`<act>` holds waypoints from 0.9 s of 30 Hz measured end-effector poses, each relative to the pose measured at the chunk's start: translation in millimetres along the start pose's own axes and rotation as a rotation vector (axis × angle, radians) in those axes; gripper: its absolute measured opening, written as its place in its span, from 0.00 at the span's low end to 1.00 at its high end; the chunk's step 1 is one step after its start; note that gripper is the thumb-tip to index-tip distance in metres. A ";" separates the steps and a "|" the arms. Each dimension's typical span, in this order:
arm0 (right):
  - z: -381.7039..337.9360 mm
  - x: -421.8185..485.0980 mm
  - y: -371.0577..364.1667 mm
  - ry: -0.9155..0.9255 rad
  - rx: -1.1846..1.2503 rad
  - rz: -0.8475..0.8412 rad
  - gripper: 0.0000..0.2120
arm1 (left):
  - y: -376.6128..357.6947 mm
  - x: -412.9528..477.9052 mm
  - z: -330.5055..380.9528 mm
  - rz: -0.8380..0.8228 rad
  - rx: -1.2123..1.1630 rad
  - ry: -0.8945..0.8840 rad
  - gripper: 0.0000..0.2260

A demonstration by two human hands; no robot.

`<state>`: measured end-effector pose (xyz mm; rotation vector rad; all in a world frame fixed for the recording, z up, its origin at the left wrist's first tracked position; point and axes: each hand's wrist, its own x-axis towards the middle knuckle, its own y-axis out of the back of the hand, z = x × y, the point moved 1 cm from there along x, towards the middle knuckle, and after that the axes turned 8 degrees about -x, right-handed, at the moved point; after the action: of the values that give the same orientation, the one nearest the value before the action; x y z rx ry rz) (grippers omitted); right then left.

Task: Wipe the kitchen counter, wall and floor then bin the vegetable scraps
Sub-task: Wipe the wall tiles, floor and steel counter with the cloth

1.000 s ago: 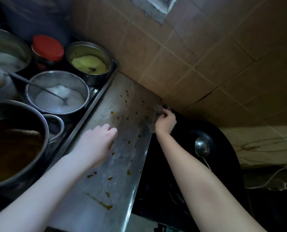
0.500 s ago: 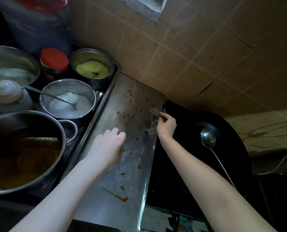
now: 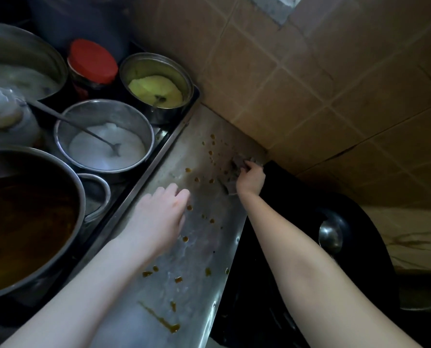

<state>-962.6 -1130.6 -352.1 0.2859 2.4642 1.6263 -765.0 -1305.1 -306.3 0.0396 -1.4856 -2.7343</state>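
Nearest you, a long orange-brown sauce streak (image 3: 158,319) lies on the steel counter (image 3: 204,249), well short of either hand, and nothing has wiped it yet. Further out, your left hand (image 3: 159,219) rests on the metal with its fingers loosely bent and nothing in them. It looks like it is bracing you, with the rim of the tray (image 3: 156,159) just to its left. Small sauce drops (image 3: 210,221) dot the counter to the right of that hand and on towards the other. Your right hand (image 3: 251,180) reaches to the far corner, fingers curled tightly round a small grey cloth (image 3: 237,162) and pressing it onto the steel just short of the tiled wall (image 3: 310,96). The cloth looks soft, limp and light, probably damp, so it will bunch up and slip under your fingers unless you hold it as a flat wad under the palm, not by one edge. Spread it wider before you drag it back through the drops. The metal looks slick, so the cloth should glide easily, but sticky sauce may smear and need a second pass. To the right of your forearm a ladle (image 3: 331,237) lies in a dark pan, close to the counter edge.
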 end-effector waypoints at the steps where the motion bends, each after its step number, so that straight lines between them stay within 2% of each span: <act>1: -2.8 8.0 -0.3 -0.002 -0.016 -0.003 0.15 | -1.0 2.2 -0.2 0.018 -0.005 -0.001 0.11; 5: -24.4 30.0 -8.9 0.117 -0.117 -0.022 0.15 | -6.9 9.1 -2.9 0.064 -0.013 0.009 0.11; 9: -60.7 26.5 -33.8 0.377 -0.187 -0.062 0.16 | -10.9 11.6 -10.4 0.099 -0.053 0.061 0.13; 13: -75.2 18.3 -51.4 0.571 -0.241 -0.071 0.18 | -18.7 12.4 -14.7 0.049 -0.038 0.068 0.11; 16: -64.5 27.5 -45.3 0.538 -0.243 -0.066 0.18 | -21.7 13.7 -19.1 0.044 -0.055 0.073 0.11; 20: -36.2 50.4 -19.4 0.280 -0.228 0.017 0.16 | -21.9 10.5 -22.5 0.034 -0.087 0.085 0.11; 23: -30.0 61.5 -9.0 0.172 -0.245 0.023 0.15 | -20.1 5.4 -24.3 0.041 -0.082 0.089 0.12; 25: -41.4 59.8 -13.3 0.156 -0.266 0.004 0.15 | -18.6 1.4 -24.7 0.037 -0.083 0.101 0.12; 27: -60.3 51.1 -24.0 0.223 -0.277 -0.003 0.17 | -17.7 -1.4 -25.4 0.029 -0.075 0.116 0.11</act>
<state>-1028.5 -1180.3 -352.8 0.0641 2.3414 2.0684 -763.0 -1316.7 -335.0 0.1708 -1.3428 -2.7113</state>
